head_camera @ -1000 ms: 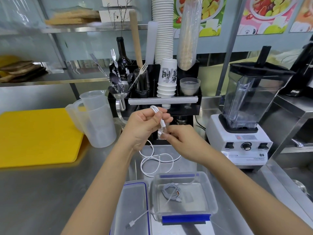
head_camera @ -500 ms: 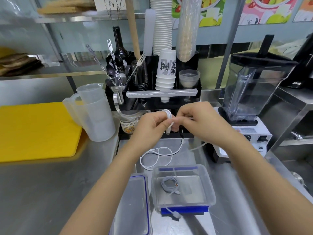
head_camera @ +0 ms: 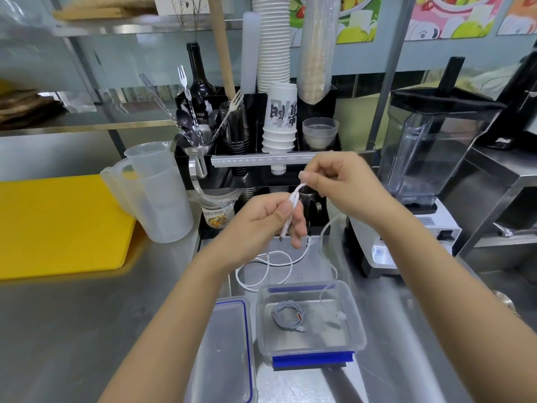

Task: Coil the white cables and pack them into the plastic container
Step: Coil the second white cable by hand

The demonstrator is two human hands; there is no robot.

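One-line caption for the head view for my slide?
Both hands, left and right, fold a white cable above the open plastic container.

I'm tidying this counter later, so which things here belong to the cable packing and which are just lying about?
In use: thin white cable, clear plastic container, coiled grey cable, clear blue-edged lid.
Lying about: yellow cutting board, translucent measuring jug, blender, white paper cups.

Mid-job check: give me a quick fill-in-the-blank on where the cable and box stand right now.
1. Both hands hold the white cable above the ____.
2. The plastic container already holds one ____ cable.
3. Its lid lies to the container's ____.
4. The cutting board is ____.

Missing words: counter; coiled; left; yellow
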